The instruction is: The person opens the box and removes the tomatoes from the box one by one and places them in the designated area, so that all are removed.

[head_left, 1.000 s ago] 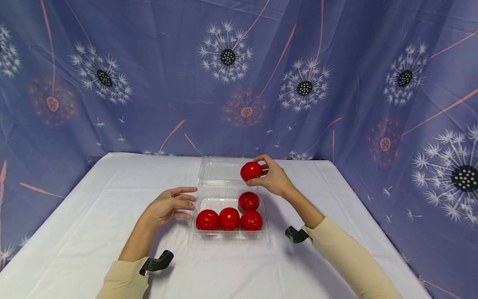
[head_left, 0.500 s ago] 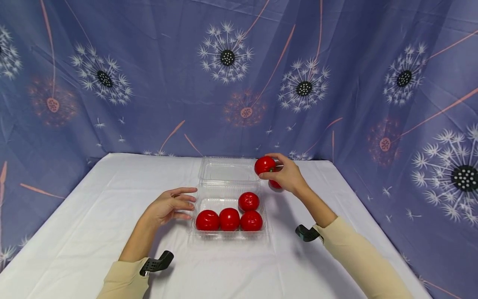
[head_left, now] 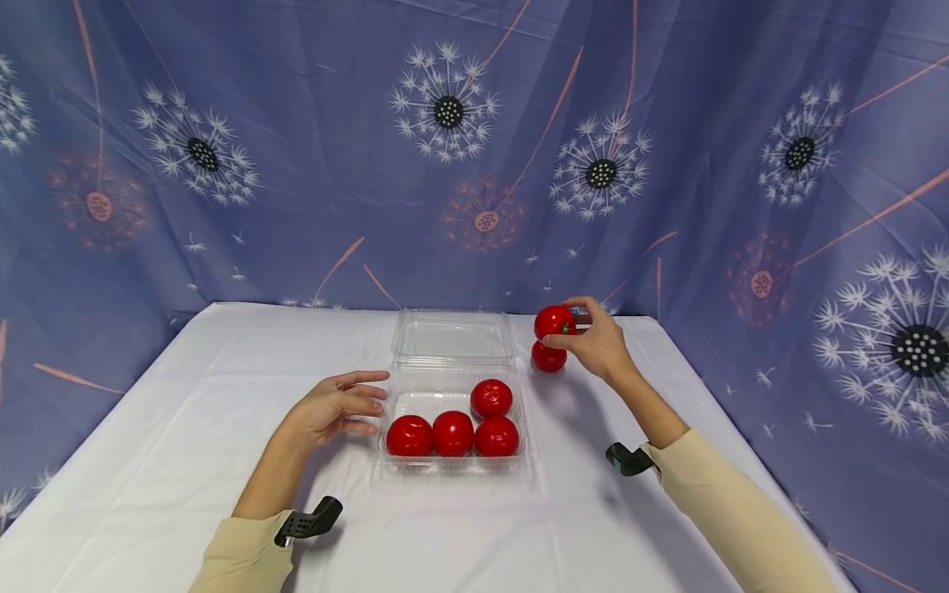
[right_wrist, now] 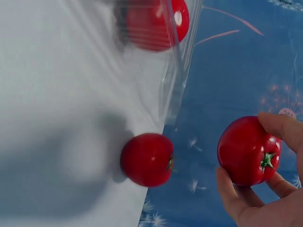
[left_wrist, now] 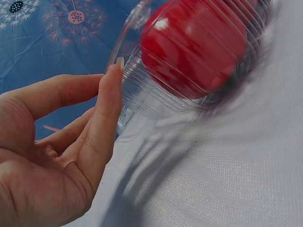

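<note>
My right hand (head_left: 600, 346) grips a shiny red tomato (head_left: 552, 323) with a green stem spot, held up to the right of the open lid. Just below it in the head view, another tomato (head_left: 549, 358) rests on the white cloth; the right wrist view shows a gap between this loose tomato (right_wrist: 147, 160) and the held tomato (right_wrist: 248, 151). Several tomatoes (head_left: 453, 434) sit in the clear plastic container (head_left: 426, 403), along its front and right side. Beside the container's left wall, my left hand (head_left: 334, 409) has its fingers extended, fingertips right at the rim.
The container's hinged clear lid (head_left: 454, 336) lies folded back behind it. A white cloth (head_left: 185, 395) covers the table. Behind and to the sides hangs a blue curtain (head_left: 319, 140) with dandelion prints. A black wrist camera (head_left: 628, 459) sits on each sleeve.
My right hand has carried the tomato rightward from over the lid, past its right edge. The loose tomato on the cloth has come into sight. My left hand stays in place.
</note>
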{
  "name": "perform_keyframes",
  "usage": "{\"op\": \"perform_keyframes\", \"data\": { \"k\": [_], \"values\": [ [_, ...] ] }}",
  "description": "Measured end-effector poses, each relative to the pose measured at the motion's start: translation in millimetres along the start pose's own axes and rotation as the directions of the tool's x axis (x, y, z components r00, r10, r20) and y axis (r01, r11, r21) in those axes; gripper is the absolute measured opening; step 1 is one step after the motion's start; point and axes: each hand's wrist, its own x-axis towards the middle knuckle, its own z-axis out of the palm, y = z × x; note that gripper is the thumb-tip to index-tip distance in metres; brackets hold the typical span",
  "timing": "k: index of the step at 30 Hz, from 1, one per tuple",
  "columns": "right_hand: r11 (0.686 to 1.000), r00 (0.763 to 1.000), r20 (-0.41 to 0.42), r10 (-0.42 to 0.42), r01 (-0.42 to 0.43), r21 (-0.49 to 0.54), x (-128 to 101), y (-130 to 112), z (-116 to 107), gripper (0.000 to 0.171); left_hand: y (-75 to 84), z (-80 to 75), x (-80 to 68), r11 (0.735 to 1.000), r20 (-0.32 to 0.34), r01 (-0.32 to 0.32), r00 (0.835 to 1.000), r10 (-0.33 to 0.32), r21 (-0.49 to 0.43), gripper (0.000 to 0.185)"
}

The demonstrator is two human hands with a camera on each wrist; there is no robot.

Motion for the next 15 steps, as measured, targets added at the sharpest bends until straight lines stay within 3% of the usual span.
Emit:
{"op": "perform_keyframes", "data": {
  "k": [15],
  "values": [
    [0.999, 0.99, -0.138, 0.022, -0.028, -0.04, 3.7, 26.4, -11.0, 0.066, 0.7, -0.4, -2.1, 1.0, 0.028, -0.01, 1.0, 0.01, -0.018, 0.066]
  ]
}}
